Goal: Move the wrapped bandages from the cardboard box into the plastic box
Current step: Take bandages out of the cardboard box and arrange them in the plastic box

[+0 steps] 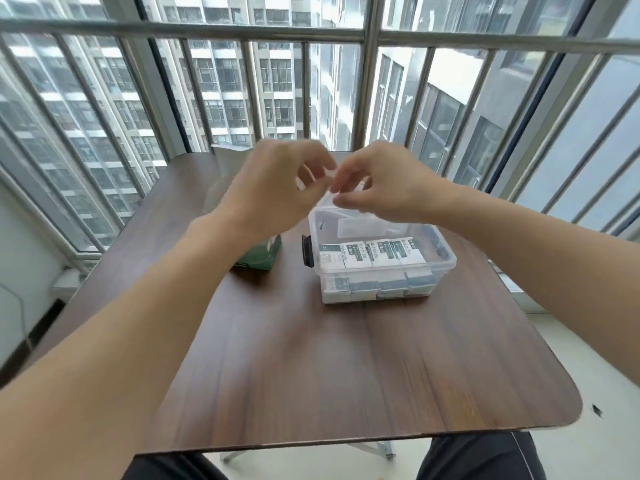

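Your left hand [273, 185] and right hand [377, 185] meet in the air, fingers curled together. The picture is blurry there, so you cannot tell what the grip holds. Right under the grip sits the clear plastic box [446, 263] on the brown wooden tabletop [311, 368], with white wrapped bandages [370, 258] in rows inside. The green cardboard box [259, 254] lies below your left wrist.

cardboard box [258, 252] left of plastic box [377, 268]

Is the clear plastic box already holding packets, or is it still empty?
It holds packets. Through the plastic box's clear wall, white and green wrapped bandages show in two stacked layers.
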Demonstrator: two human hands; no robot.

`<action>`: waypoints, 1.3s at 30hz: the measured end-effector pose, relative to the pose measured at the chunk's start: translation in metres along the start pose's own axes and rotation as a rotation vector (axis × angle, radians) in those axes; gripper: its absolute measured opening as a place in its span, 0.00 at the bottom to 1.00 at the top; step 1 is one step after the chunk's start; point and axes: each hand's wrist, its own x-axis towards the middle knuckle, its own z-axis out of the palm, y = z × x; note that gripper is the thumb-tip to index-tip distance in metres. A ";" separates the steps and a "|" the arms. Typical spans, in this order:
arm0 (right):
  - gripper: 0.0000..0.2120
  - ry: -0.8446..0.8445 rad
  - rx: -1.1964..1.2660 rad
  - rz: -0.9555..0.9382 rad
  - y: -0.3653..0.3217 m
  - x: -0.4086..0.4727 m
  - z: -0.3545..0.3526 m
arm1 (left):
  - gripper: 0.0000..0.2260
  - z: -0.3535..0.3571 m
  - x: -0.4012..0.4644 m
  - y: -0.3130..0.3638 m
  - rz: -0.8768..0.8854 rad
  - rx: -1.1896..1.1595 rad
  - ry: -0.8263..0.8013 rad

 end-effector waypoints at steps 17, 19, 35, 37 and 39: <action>0.10 -0.107 -0.563 -0.097 -0.112 0.071 0.067 | 0.56 0.030 -0.097 -0.088 -0.634 -0.688 0.141; 0.07 -0.137 -0.543 -0.024 -0.109 0.075 0.072 | 0.55 0.037 -0.097 -0.083 -0.557 -0.592 0.147; 0.11 -0.382 -0.620 -0.090 -0.098 0.085 0.055 | 0.39 0.045 -0.101 -0.096 -0.517 -0.434 0.210; 0.12 -0.366 -0.602 -0.105 -0.096 0.086 0.057 | 0.39 0.044 -0.101 -0.096 -0.521 -0.434 0.211; 0.11 -0.334 -0.610 -0.121 -0.093 0.087 0.057 | 0.39 0.044 -0.101 -0.096 -0.526 -0.435 0.211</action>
